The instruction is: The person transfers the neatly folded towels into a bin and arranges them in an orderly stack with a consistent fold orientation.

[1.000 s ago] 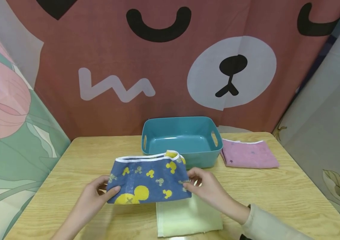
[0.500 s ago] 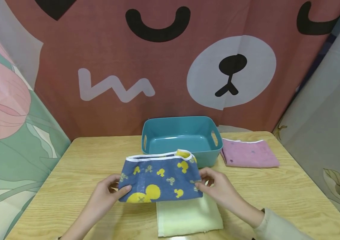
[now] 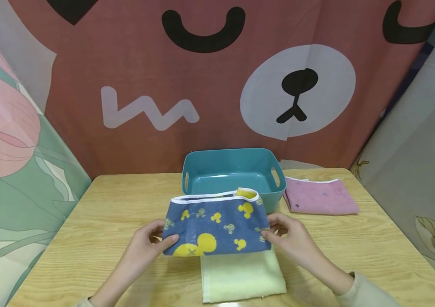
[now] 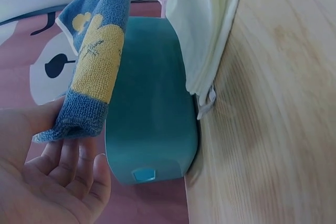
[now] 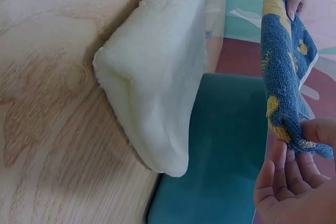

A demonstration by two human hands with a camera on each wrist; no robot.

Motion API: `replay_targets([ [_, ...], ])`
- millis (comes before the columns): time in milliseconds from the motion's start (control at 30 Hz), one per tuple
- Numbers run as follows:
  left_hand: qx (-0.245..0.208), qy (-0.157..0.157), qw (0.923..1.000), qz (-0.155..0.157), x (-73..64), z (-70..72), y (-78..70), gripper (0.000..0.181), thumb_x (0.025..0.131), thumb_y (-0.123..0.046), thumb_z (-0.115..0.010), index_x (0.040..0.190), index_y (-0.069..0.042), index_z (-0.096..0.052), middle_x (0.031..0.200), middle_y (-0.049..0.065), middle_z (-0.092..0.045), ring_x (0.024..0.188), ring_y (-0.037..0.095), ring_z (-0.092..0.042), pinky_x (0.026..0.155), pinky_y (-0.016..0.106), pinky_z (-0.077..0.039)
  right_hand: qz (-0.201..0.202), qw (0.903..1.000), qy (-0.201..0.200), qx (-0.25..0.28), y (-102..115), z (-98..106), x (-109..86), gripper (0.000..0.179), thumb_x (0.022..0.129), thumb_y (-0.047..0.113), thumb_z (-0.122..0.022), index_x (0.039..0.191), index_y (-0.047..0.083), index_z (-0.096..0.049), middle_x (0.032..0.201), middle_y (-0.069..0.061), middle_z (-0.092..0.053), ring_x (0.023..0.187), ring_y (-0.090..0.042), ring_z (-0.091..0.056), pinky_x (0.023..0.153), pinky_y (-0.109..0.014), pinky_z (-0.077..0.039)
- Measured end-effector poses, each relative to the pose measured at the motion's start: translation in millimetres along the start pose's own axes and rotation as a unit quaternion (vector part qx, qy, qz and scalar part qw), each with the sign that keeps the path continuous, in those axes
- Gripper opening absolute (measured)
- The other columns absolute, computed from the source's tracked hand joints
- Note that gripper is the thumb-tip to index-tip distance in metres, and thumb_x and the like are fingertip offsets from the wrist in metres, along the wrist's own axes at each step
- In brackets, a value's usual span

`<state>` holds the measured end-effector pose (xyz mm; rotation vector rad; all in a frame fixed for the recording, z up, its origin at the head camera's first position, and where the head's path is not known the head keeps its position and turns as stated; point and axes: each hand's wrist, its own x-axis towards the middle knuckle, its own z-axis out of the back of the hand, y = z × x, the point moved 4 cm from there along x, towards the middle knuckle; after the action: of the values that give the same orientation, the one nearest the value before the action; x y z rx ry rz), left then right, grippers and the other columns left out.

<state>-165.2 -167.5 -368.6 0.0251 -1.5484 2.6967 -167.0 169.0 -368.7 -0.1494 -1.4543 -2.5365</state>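
Observation:
A folded blue towel (image 3: 217, 224) with yellow mouse-head shapes and white edging hangs above the table between both hands. My left hand (image 3: 150, 243) pinches its left end, thumb in front and fingers behind. At the right end my right hand (image 3: 290, 236) pinches it the same way. Under and in front of the towel lies a folded pale yellow towel (image 3: 244, 279), its far part hidden. The blue towel also overlaps the front wall of a teal basket (image 3: 275, 200) in the head view. Both wrist views show the blue towel (image 4: 97, 61) held at its ends.
The teal basket stands at the back middle, with bare floor visible inside. To its right lies a folded pink towel (image 3: 322, 198) with a white edge. A printed curtain (image 3: 144, 149) hangs right behind the wooden table (image 3: 98, 213).
Both hands have carried the blue towel to the right and slightly up, keeping their pinch at its two ends. The basket, pink towel and pale yellow towel stay in place.

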Motion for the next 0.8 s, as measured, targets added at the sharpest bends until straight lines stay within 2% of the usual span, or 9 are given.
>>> replay_targets([
  [300,-0.019,-0.004,0.9997,-0.011,2.6,-4.6,-8.4,0.023,0.084,-0.014,-0.080,0.104,-0.006,-0.071,0.087,0.001,-0.066,0.083,0.014,-0.059,0.072,0.026,-0.050,-0.011,0.9998,-0.016,-0.007,-1,8,-0.3,0.020,0.084,0.004,-0.077,0.102,0.001,-0.068,0.089,-0.001,-0.066,0.076,-0.011,-0.059,0.068,-0.026,-0.052],
  [600,-0.031,-0.006,0.9990,-0.033,7.3,-7.0,-13.2,0.021,0.084,-0.014,-0.080,0.101,-0.006,-0.071,0.086,0.001,-0.066,0.081,0.014,-0.060,0.071,0.026,-0.050,0.011,0.9988,-0.038,-0.029,4,19,1.8,0.019,0.084,0.002,-0.076,0.102,0.001,-0.068,0.087,-0.002,-0.066,0.074,-0.012,-0.059,0.066,-0.027,-0.052],
  [800,-0.022,-0.002,0.9989,-0.041,11.6,-7.2,-16.7,0.019,0.084,-0.013,-0.080,0.098,-0.007,-0.070,0.085,0.001,-0.064,0.080,0.015,-0.059,0.071,0.026,-0.051,0.034,0.9979,-0.043,-0.035,1,22,4.4,0.018,0.084,0.001,-0.076,0.101,0.002,-0.068,0.084,-0.001,-0.066,0.073,-0.010,-0.059,0.066,-0.027,-0.051],
])
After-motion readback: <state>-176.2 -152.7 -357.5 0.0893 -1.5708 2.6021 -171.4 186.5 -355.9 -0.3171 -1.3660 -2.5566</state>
